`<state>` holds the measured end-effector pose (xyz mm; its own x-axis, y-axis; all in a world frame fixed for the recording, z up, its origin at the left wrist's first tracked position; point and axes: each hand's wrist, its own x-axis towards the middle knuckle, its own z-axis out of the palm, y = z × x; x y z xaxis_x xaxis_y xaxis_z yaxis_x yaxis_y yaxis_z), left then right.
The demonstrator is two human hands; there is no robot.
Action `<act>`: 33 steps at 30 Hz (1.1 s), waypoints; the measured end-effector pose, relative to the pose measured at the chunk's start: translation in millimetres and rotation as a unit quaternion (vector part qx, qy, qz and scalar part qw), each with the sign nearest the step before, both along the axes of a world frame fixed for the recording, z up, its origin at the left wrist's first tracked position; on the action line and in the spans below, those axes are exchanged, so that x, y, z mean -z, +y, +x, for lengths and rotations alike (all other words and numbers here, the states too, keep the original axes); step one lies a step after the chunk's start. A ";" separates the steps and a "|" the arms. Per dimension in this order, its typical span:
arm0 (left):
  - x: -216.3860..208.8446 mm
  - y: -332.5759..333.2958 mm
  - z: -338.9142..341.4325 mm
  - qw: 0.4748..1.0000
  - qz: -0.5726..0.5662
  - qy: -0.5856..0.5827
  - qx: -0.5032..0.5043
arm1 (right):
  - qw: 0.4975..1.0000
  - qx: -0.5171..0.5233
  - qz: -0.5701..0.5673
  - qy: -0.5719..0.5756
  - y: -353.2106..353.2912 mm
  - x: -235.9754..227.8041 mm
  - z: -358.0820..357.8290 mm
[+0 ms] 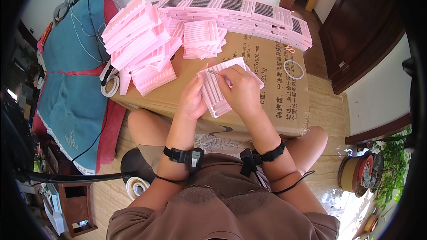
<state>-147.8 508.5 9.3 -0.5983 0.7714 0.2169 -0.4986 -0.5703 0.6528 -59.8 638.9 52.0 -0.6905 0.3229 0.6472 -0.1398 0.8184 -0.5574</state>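
A pink ribbed plastic tray is held tilted above the front of a large cardboard box. My left hand grips the tray's left edge, thumb pointing up. Over the tray's right half bends my right hand, its fingers pinched together around a thin dark stick-like piece near the tray's upper end. The exact kind of that piece is too small to tell, and my right fingers hide part of the tray.
Leaning stacks of pink trays and a smaller pile stand at the box's left and middle. Along the back runs a row of trays filled with dark pieces. A white ring and small pink scissors lie at right.
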 end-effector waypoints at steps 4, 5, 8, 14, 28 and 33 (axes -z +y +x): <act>0.3 0.9 0.7 1.000 -0.010 -0.014 -0.012 | 1.000 0.000 0.006 -0.007 -0.4 -0.6 0.9; 0.4 1.0 0.8 1.000 -0.013 -0.015 -0.014 | 1.000 0.000 0.010 -0.010 -0.8 -0.5 1.8; 0.0 0.3 0.9 1.000 -0.013 -0.017 -0.015 | 1.000 -0.004 0.015 -0.023 -3.2 -0.6 6.3; -0.8 -2.1 -3.2 0.999 0.027 -0.028 0.004 | 0.997 -0.038 -0.063 -0.027 0.0 -3.2 13.9; 1.4 -4.5 3.9 1.000 0.000 -0.019 -0.016 | 1.000 0.024 0.001 0.005 -2.0 -3.6 5.6; -0.6 -3.6 5.9 1.000 0.012 -0.013 -0.011 | 1.000 0.018 0.017 -0.005 -2.4 -2.6 10.6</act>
